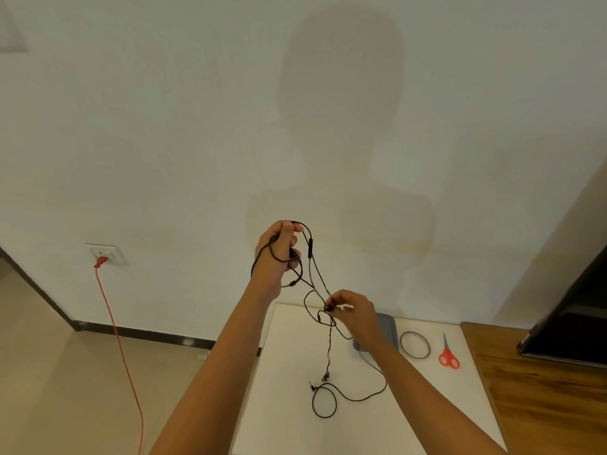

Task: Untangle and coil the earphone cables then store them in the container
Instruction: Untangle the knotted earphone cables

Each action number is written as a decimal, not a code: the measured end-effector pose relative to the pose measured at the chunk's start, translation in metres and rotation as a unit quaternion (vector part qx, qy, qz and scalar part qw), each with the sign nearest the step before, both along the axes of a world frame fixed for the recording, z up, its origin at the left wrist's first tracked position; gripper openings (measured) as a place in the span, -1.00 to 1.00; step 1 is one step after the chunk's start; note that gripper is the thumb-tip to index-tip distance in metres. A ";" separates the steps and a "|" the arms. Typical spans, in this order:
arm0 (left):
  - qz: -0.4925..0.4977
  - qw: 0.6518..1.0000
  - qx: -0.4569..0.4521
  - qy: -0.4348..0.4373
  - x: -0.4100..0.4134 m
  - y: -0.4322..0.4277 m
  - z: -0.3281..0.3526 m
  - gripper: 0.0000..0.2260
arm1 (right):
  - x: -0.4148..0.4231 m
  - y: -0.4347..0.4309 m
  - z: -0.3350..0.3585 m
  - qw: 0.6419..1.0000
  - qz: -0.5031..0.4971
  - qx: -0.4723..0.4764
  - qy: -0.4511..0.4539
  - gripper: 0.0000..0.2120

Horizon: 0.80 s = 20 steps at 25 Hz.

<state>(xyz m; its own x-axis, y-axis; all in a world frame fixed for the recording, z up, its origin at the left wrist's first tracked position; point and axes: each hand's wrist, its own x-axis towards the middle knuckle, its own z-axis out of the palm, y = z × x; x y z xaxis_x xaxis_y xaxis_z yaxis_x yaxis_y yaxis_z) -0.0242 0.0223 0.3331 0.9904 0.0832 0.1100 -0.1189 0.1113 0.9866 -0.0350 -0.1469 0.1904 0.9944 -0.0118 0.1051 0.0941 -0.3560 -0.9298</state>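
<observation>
Notably, the earphone cable was gripped, looped, by the left hand; its tangle was pinched by the right hand at five o'clock; its plug end was found resting on the table.

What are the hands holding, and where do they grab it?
Both hold the black earphone cable. The left hand grips loops of it up high; the right hand pinches it lower down. The rest dangles.
</observation>
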 end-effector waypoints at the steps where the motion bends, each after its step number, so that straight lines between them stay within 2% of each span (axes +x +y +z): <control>1: 0.004 1.000 0.011 0.004 0.002 0.003 0.000 -0.80 | 0.002 -0.001 0.002 1.000 -0.017 -0.003 -0.007 -0.87; 4: -0.002 0.999 0.038 0.030 0.003 0.006 0.000 -0.80 | 0.006 -0.007 0.002 0.996 -0.090 0.015 -0.008 -0.80; 7: -0.013 0.997 0.060 0.047 0.002 0.005 -0.002 -0.79 | 0.006 -0.010 -0.003 0.993 -0.101 0.063 -0.008 -0.70; 12: -0.032 0.986 0.142 0.081 0.002 0.001 -0.015 -0.81 | 0.001 -0.011 0.000 0.990 -0.107 0.087 -0.023 -0.85; 14: -0.033 0.980 0.178 0.077 0.001 0.000 -0.022 -0.81 | 0.003 -0.014 0.005 0.995 -0.080 0.049 -0.032 -0.88; 20: -0.005 0.988 0.142 0.054 0.002 0.001 -0.025 -0.81 | 0.014 -0.026 0.010 0.994 -0.007 -0.108 0.015 -0.89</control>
<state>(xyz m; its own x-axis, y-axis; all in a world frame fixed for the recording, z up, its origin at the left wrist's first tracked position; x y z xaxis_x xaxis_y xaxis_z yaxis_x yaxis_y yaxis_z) -0.0226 0.0229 0.3082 0.9983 0.0548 0.0218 -0.0121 -0.1706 0.9853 -0.0215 -0.1729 0.2001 0.9970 -0.0071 0.0770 0.0605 -0.5482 -0.8342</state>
